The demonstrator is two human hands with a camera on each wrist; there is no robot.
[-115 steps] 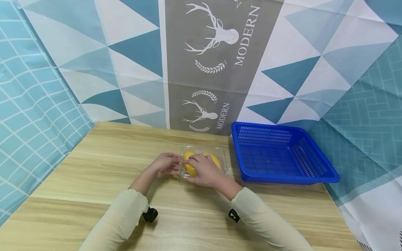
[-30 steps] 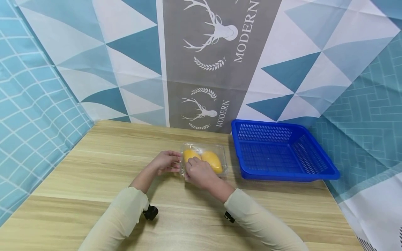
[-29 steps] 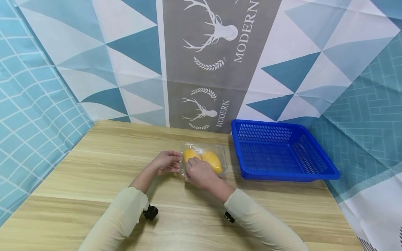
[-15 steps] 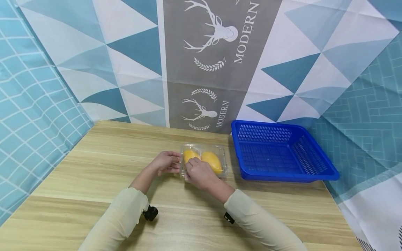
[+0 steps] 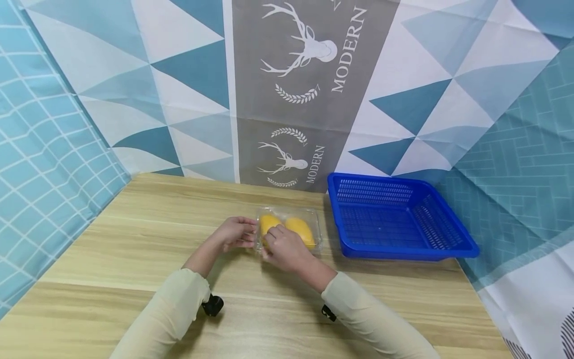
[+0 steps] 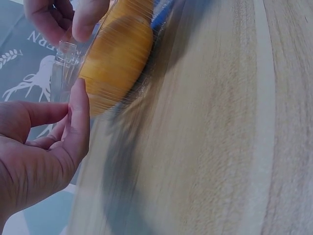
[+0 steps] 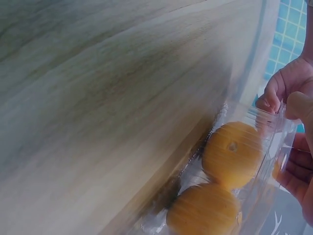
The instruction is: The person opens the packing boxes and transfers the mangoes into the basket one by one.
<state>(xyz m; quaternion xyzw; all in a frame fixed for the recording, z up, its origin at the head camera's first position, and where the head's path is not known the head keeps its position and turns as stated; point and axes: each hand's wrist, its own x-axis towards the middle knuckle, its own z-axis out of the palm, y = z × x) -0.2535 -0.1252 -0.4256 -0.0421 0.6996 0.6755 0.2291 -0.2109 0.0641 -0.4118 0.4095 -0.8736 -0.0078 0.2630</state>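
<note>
A clear plastic clamshell box (image 5: 292, 211) lies on the table, with two yellow-orange fruits inside that look like mangoes (image 5: 300, 230). My left hand (image 5: 235, 233) is at its left end; in the left wrist view the thumb and forefinger pinch at the box's corner. Across the near left edge reaches my right hand (image 5: 287, 248). Its thumb (image 7: 299, 105) bends over the rim in the right wrist view, its fingers (image 7: 297, 171) lie along the box's side, and together they pinch the edge. Whether the lid is fastened I cannot tell. The right hand partly hides the left mango.
A blue perforated plastic basket (image 5: 378, 227) stands to the right of the box, near the back of the wooden table (image 5: 269, 319). Patterned cloth (image 5: 287, 99) rises behind the table's far edge and along both sides.
My right hand has come down from over the mangoes to the box's near left edge, uncovering the right mango. The left hand stays at the left end. Over the last second little moves.
</note>
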